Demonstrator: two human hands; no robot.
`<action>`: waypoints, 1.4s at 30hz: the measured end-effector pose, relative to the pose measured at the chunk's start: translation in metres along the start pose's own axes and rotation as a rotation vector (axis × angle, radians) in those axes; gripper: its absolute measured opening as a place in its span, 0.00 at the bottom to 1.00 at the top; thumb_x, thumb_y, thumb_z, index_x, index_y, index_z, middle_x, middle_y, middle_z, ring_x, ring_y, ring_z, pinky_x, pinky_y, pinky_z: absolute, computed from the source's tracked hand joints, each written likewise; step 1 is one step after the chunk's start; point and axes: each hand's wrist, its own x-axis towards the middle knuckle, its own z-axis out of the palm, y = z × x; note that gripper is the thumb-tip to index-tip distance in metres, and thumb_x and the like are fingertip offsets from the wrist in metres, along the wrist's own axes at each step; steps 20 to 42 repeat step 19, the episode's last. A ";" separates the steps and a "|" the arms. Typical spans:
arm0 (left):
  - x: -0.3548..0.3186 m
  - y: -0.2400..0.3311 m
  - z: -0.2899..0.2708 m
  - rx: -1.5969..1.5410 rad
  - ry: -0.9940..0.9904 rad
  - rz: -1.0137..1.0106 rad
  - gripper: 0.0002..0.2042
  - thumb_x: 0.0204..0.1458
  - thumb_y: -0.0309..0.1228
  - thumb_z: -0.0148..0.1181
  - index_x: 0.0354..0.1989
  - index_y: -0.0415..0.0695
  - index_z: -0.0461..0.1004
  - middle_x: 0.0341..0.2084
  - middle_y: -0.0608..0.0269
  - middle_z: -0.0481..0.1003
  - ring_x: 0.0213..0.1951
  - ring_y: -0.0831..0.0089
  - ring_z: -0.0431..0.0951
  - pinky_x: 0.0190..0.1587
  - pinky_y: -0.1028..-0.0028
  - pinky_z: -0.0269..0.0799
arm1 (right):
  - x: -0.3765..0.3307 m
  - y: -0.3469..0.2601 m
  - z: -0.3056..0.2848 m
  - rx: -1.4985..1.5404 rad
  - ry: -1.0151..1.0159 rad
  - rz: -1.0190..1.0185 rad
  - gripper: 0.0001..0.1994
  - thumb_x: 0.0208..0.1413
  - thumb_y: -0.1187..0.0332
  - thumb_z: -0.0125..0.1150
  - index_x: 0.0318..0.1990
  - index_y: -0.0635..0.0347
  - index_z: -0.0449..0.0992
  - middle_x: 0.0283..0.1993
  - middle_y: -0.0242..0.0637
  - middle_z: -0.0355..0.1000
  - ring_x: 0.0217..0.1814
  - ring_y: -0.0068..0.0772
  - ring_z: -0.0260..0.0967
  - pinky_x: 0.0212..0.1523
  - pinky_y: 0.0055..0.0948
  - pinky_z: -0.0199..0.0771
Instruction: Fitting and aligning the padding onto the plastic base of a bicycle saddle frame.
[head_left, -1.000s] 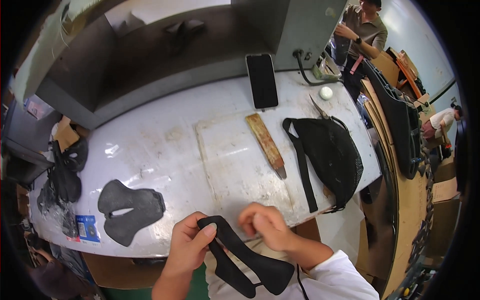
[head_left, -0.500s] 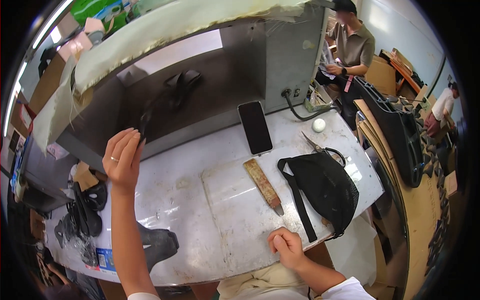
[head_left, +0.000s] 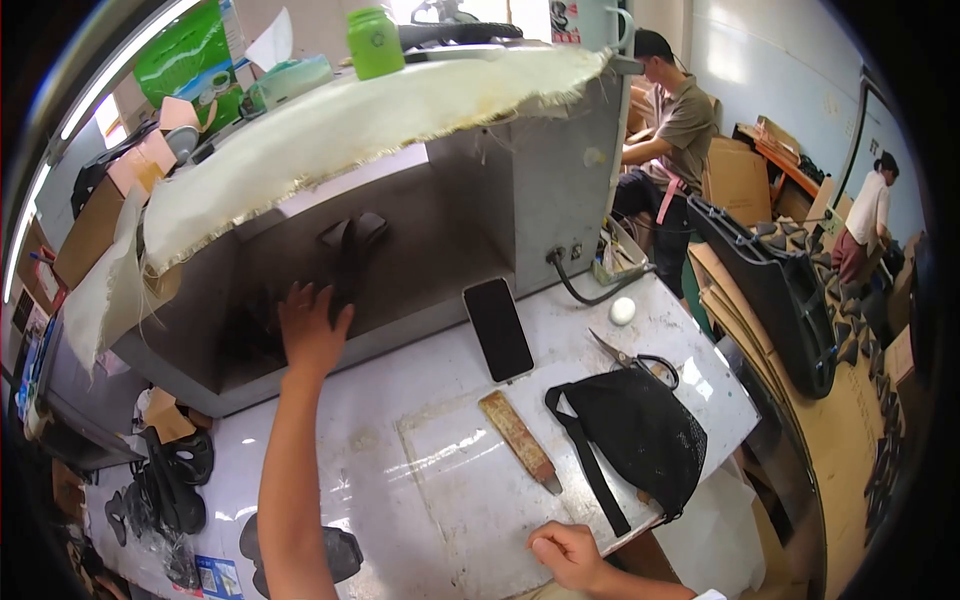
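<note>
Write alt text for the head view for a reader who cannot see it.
The left hand reaches into a grey open-fronted box toward dark pieces inside, while the right hand rests closed at the near edge of a worn white table. A phone, a wooden block, scissors and a black mesh bag lie between.

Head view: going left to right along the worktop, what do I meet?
Pile of black pieces → left hand reaching into the grey box → black phone → wooden block → black mesh bag → white ball.
</note>
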 end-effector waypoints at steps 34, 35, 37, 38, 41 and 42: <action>-0.145 0.079 -0.157 -1.262 0.574 -0.150 0.05 0.56 0.29 0.61 0.37 0.47 0.72 0.47 0.59 0.72 0.54 0.58 0.70 0.57 0.55 0.66 | -0.003 -0.004 0.016 0.028 0.036 0.093 0.13 0.66 0.65 0.50 0.31 0.61 0.72 0.20 0.25 0.60 0.22 0.17 0.54 0.23 0.21 0.55; -0.145 0.079 -0.157 -1.262 0.574 -0.150 0.05 0.56 0.29 0.61 0.37 0.47 0.72 0.47 0.59 0.72 0.54 0.58 0.70 0.57 0.55 0.66 | -0.003 -0.004 0.016 0.028 0.036 0.093 0.13 0.66 0.65 0.50 0.31 0.61 0.72 0.20 0.25 0.60 0.22 0.17 0.54 0.23 0.21 0.55; -0.145 0.079 -0.157 -1.262 0.574 -0.150 0.05 0.56 0.29 0.61 0.37 0.47 0.72 0.47 0.59 0.72 0.54 0.58 0.70 0.57 0.55 0.66 | -0.003 -0.004 0.016 0.028 0.036 0.093 0.13 0.66 0.65 0.50 0.31 0.61 0.72 0.20 0.25 0.60 0.22 0.17 0.54 0.23 0.21 0.55; -0.145 0.079 -0.157 -1.262 0.574 -0.150 0.05 0.56 0.29 0.61 0.37 0.47 0.72 0.47 0.59 0.72 0.54 0.58 0.70 0.57 0.55 0.66 | -0.003 -0.004 0.016 0.028 0.036 0.093 0.13 0.66 0.65 0.50 0.31 0.61 0.72 0.20 0.25 0.60 0.22 0.17 0.54 0.23 0.21 0.55; -0.145 0.079 -0.157 -1.262 0.574 -0.150 0.05 0.56 0.29 0.61 0.37 0.47 0.72 0.47 0.59 0.72 0.54 0.58 0.70 0.57 0.55 0.66 | -0.003 -0.004 0.016 0.028 0.036 0.093 0.13 0.66 0.65 0.50 0.31 0.61 0.72 0.20 0.25 0.60 0.22 0.17 0.54 0.23 0.21 0.55; -0.145 0.079 -0.157 -1.262 0.574 -0.150 0.05 0.56 0.29 0.61 0.37 0.47 0.72 0.47 0.59 0.72 0.54 0.58 0.70 0.57 0.55 0.66 | -0.003 -0.004 0.016 0.028 0.036 0.093 0.13 0.66 0.65 0.50 0.31 0.61 0.72 0.20 0.25 0.60 0.22 0.17 0.54 0.23 0.21 0.55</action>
